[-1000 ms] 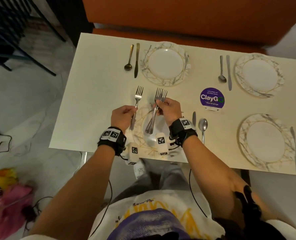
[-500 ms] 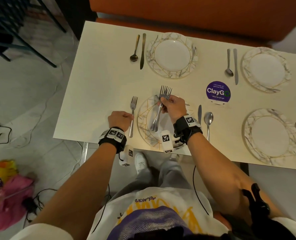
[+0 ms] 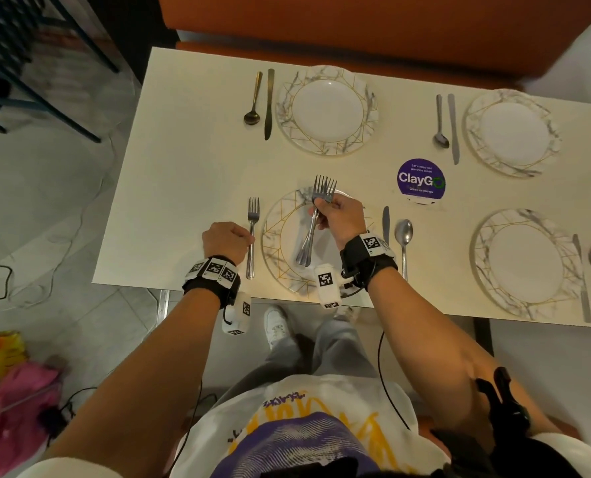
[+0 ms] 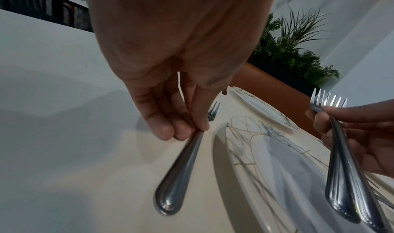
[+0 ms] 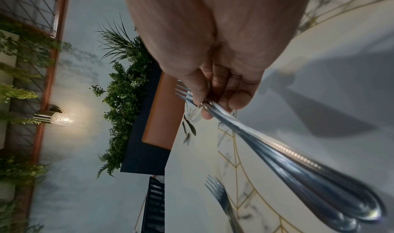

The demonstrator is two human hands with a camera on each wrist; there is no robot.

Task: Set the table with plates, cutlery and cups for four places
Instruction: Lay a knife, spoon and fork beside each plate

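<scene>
My left hand [image 3: 247, 240] pinches the handle of a single fork [image 3: 251, 219] that lies on the cream table [image 3: 183, 167], just left of the near-left marbled plate [image 3: 274, 236], tines pointing away from me. In the left wrist view its fingertips [image 4: 187, 132] pinch that fork [image 4: 177, 177] at mid handle. My right hand [image 3: 320, 210] grips a bundle of forks [image 3: 307, 243] above the same plate, tines up and handles hanging down. The right wrist view shows this bundle [image 5: 287, 155] and the laid fork [image 5: 221, 197].
Three more marbled plates [image 3: 326, 146] [image 3: 473, 132] [image 3: 483, 270] each have a knife and a spoon beside them. A knife [image 3: 386, 222] and spoon [image 3: 403, 236] lie right of the near-left plate. A purple ClayGo sign [image 3: 421, 181] stands mid-table. An orange bench [image 3: 356, 25] lines the far side.
My left hand brought its fork down from in front of me to the table, left of the near plate. The right hand stays over the plate with its bundle.
</scene>
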